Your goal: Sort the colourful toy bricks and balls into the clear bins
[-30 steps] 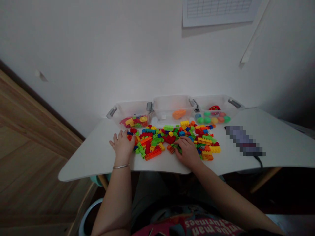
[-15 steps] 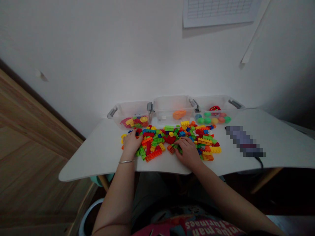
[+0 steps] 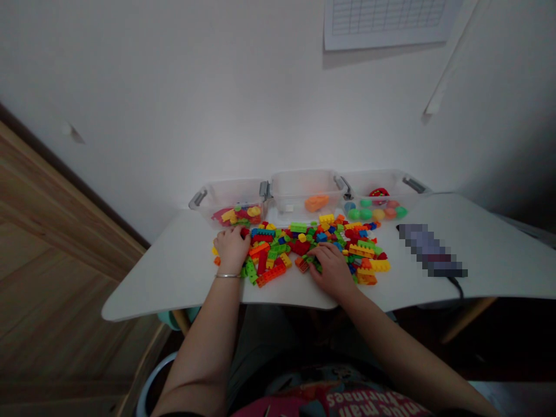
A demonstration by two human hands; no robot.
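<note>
A heap of toy building blocks (image 3: 278, 249) in red, green, yellow, orange and blue lies across the white table (image 3: 174, 278). My left hand (image 3: 232, 249) is over the heap's left end with its fingers bent downward. A red block (image 3: 245, 232) shows beside its thumb; whatever lies under the fingers is hidden. At the heap's near middle, my right hand (image 3: 333, 267) curls its fingers and thumb around a green block (image 3: 316, 264), which is partly covered. An orange-brown block (image 3: 302, 264) lies just left of this hand.
Three clear bins stand along the wall: the left bin (image 3: 208, 194) holds colourful pieces, the middle bin (image 3: 304, 180) an orange item (image 3: 316, 202), the right bin (image 3: 386, 179) several coloured balls (image 3: 366, 214). A blurred-out device (image 3: 430, 249) with a cable lies at right.
My left hand has shifted slightly left and toward me, its wrist turning a little. My right hand stays in the same place on the heap.
</note>
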